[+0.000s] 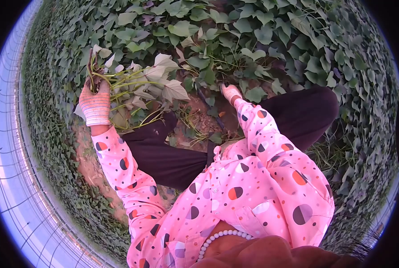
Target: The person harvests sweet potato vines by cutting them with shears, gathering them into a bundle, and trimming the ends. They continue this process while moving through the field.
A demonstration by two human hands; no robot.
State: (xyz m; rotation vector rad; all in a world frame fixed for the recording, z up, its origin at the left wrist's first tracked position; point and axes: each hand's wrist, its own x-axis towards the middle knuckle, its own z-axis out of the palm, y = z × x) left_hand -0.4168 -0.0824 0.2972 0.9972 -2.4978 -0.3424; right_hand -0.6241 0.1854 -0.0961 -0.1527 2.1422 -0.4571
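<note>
My left hand [95,102], in a striped knit glove, is closed round a bunch of leafy vine stems [130,82]. They look like sweet potato vines, with brown stem ends upright above the fist and pale leaf undersides spread to the right. My right hand [231,92], gloved too, reaches low into the plants near the soil. Its fingers are curled; a small dark thing shows at them, too small to name. Green vine leaves [255,94] lie close beside that hand.
Dense vines [266,33] cover the ground ahead and on both sides. A dark hose-like line [204,97] runs over bare soil [198,117] between my bent legs [168,161]. A wire grid fence [16,174] curves along the left edge.
</note>
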